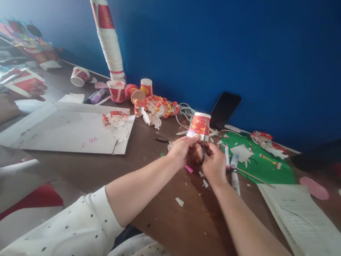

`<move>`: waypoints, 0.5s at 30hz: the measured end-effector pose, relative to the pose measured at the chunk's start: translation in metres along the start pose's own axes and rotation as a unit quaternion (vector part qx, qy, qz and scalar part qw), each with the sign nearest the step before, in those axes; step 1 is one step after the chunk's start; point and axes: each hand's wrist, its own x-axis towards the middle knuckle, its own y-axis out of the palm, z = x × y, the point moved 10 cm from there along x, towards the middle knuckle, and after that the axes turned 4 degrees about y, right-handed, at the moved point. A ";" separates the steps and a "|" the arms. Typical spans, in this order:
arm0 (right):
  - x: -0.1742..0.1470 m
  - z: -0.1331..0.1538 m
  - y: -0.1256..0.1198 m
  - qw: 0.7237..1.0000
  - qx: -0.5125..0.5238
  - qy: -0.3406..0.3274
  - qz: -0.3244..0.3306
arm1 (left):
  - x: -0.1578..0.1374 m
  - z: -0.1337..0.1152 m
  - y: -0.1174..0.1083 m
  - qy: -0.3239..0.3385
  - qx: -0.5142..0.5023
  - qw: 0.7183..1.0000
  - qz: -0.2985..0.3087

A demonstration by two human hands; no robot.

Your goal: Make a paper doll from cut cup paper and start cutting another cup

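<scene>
A red and white paper cup (197, 126) with yellow print is held up over the table, its narrower end on top. My left hand (183, 149) is closed on the cup's lower rim. Close beside it my right hand (215, 162) grips a pair of scissors (203, 150). Their blades point upward against the right part of the cup. Most of the scissors' handles are hidden by my fingers. Paper scraps (179, 202) lie on the brown table (161, 209) below my hands.
A tall leaning stack of paper cups (110, 49) stands by the blue wall. A black phone (225, 109) leans there too. White board (66, 126) with a paper cutout lies left; green sheet (254, 172) and papers (309, 230) lie right. Another person's hand (38, 89) holds red-white paper at far left.
</scene>
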 end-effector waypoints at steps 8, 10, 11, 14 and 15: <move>-0.002 -0.003 -0.001 0.994 0.084 0.065 -0.011 | 0.000 0.006 -0.001 -0.027 -0.015 1.000 -0.002; -0.002 -0.002 0.000 0.994 0.089 0.063 -0.011 | 0.002 0.008 -0.003 -0.027 -0.028 0.999 -0.013; -0.002 -0.002 -0.001 0.994 0.091 0.063 -0.012 | 0.002 0.009 -0.003 -0.027 -0.031 0.999 -0.015; -0.001 -0.003 -0.001 0.994 0.091 0.064 -0.016 | 0.002 0.009 -0.001 -0.031 -0.034 0.999 -0.007; -0.001 -0.004 -0.001 0.994 0.091 0.064 -0.016 | 0.001 0.009 -0.001 -0.031 -0.034 0.999 -0.004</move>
